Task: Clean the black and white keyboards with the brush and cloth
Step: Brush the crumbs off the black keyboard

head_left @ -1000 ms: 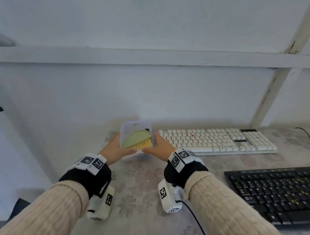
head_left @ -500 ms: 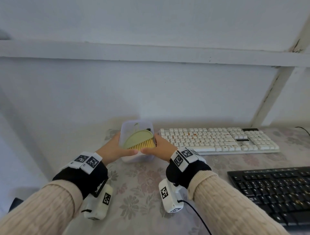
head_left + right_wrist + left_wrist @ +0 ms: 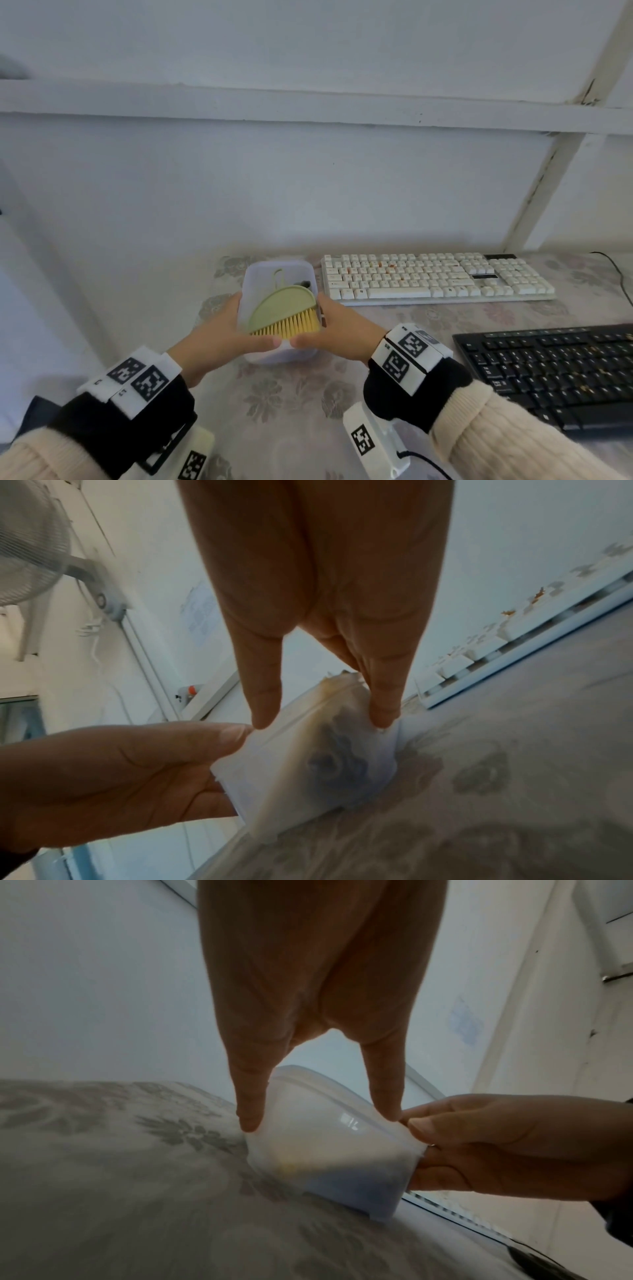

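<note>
**Inspector:** State of the grip?

**Observer:** Both hands grip the translucent container (image 3: 277,274), one on each side wall. The left hand (image 3: 222,337) clasps the left wall, fingers down the outside, thumb tip on the near rim. The right hand (image 3: 337,330) mirrors it on the right wall. The thumb tips nearly meet at the near edge. Neither hand holds a tool.

**Inspector:** Where is the brush?

**Observer:** Inside the container, lower centre of the head view. The green brush (image 3: 282,310) lies aslant, yellow bristles fanned toward the near rim just above both thumbs, its loop handle pointing toward the far wall. Something bluish shows through the container wall in the wrist views; I judge it may be the cloth, but cannot confirm.

**Inspector:** And the keyboards?

**Observer:** The white keyboard (image 3: 435,279) sits just right of the container, long axis running left to right, orange crumbs on its keys. The black keyboard (image 3: 555,370) lies at the lower right, nearer the person.

**Inspector:** Which hand is better placed?

**Observer:** In my judgement the right; it lies between brush and keyboards.
</note>
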A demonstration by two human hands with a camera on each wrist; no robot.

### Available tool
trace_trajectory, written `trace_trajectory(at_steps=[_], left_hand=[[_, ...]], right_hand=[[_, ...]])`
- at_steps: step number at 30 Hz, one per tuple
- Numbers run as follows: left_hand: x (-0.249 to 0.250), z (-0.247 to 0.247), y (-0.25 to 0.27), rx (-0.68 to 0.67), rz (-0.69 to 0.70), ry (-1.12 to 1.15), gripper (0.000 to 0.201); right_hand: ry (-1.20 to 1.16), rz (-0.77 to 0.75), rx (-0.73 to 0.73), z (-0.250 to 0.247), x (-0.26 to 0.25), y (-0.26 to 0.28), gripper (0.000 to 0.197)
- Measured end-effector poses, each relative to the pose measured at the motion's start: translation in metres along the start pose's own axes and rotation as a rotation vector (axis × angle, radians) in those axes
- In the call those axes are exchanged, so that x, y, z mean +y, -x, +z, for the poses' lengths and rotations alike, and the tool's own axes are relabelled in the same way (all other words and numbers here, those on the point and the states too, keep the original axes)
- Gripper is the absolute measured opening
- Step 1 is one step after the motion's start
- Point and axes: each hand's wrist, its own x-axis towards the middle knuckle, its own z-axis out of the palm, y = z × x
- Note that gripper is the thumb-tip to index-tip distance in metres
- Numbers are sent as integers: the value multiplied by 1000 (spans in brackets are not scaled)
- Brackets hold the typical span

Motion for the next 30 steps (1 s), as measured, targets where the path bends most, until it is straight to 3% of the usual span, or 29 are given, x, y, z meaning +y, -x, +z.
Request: trace_trajectory(at_steps=[4, 12, 18, 26, 30], left_hand=[[-8, 4, 19, -7, -15, -8, 72], [-17, 10, 57, -39, 8, 20, 66], [-23, 13, 77, -51, 12, -6, 70], [-32, 17, 94, -61, 52, -64, 78], [-34, 17, 98, -58, 30, -33, 75]], right_hand=[[56, -26, 6, 9, 0, 21, 64], [27, -69, 25, 26, 0, 61, 48], [10, -87, 23, 35, 5, 79, 50], [24, -86, 0, 47, 17, 91, 70], [42, -99, -7, 41, 9, 96, 58]])
